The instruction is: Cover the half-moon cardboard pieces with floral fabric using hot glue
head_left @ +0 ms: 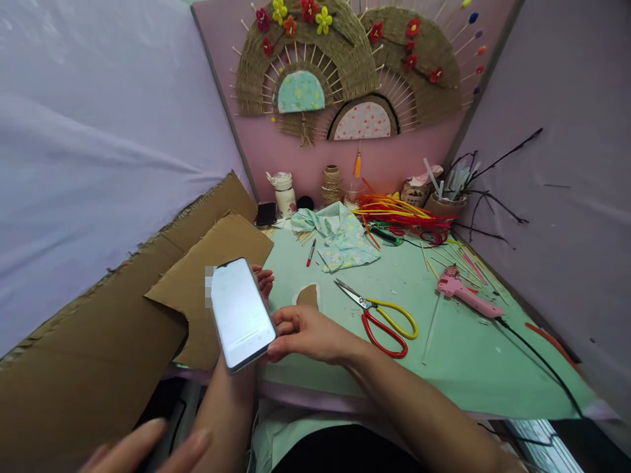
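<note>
A smartphone [242, 315] with a bright, nearly white screen is tilted above the near edge of the table. My right hand [300, 334] is closed on its lower right corner, thumb in front. Behind the phone is my left hand [265, 279], mostly hidden; its visible fingertips reach out past the phone's right edge, loosely apart and not wrapped round it. To the right of my right hand lie scissors [377, 315] with one red and one yellow handle. A half-round cardboard piece with a pale edge [308, 297] rests just beyond my right hand.
Another person's blurred hand [148, 450] enters at lower left. Large cardboard sheets [217, 253] cover the left side. A pink glue gun [468, 294] with a cord lies at right. Patterned cloth [345, 240], a pen [311, 253], twine [332, 186] and a bottle [284, 195] sit farther back.
</note>
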Demonstrator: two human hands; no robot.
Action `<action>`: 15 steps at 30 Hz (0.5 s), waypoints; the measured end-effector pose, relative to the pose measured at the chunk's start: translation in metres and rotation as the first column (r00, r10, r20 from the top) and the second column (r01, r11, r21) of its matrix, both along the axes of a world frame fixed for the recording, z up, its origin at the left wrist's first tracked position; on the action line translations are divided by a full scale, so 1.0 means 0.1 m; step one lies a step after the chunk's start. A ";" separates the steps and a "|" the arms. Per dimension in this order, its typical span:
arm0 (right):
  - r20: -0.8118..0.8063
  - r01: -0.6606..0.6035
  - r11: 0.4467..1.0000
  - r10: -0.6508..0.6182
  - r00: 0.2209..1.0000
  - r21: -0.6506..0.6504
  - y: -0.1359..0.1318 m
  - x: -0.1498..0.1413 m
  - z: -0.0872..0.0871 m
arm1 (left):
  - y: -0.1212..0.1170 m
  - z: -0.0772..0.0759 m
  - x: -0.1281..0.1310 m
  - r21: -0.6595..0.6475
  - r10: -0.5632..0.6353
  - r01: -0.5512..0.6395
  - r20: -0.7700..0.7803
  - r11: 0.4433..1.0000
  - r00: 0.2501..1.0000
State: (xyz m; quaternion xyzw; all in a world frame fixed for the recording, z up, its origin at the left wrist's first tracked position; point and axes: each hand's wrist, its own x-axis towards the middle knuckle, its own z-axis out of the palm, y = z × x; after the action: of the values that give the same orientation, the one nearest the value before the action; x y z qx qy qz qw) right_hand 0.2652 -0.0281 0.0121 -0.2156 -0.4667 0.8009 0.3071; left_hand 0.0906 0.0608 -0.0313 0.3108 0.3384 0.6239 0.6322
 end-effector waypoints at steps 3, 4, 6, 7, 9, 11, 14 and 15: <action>0.024 -0.071 0.989 0.069 0.997 0.128 -0.14 -0.15 0.15 | 0.02 0.02 -0.01 -0.008 -0.052 0.052 0.011 0.999 0.999; 0.058 -0.084 0.973 0.073 0.996 0.216 -0.18 -0.19 0.19 | 0.02 0.05 0.00 -0.036 -0.053 0.053 -0.012 0.998 0.999; 0.128 -0.120 0.905 0.074 0.989 0.408 -0.21 -0.27 0.26 | 0.00 0.11 0.03 -0.092 -0.017 0.009 -0.086 0.996 0.996; 0.154 -0.152 0.860 0.087 0.984 0.487 -0.20 -0.31 0.29 | -0.01 0.14 0.04 -0.106 0.010 -0.024 -0.130 0.994 0.991; 0.176 -0.218 0.799 0.143 0.974 0.560 -0.15 -0.40 0.30 | -0.02 0.17 0.06 -0.107 0.049 -0.073 -0.212 0.992 0.976; 0.198 -0.254 0.764 0.168 0.966 0.593 -0.07 -0.52 0.28 | -0.02 0.18 0.08 -0.100 0.044 -0.073 -0.269 0.992 0.962; 0.257 -0.322 0.743 0.205 0.944 0.586 0.01 -0.79 0.17 | 0.00 0.17 0.09 -0.071 0.061 -0.090 -0.338 0.993 0.939; 0.258 -0.349 0.744 0.241 0.936 0.569 -0.02 -0.91 0.11 | 0.01 0.17 0.09 -0.063 0.067 -0.096 -0.364 0.993 0.929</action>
State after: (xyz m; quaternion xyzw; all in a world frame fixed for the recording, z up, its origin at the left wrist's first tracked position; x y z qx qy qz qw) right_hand 0.1743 -0.0298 0.0230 -0.0954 -0.7508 0.6259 0.1884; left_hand 0.1000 0.0616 -0.0145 0.3806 0.4860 0.5678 0.5447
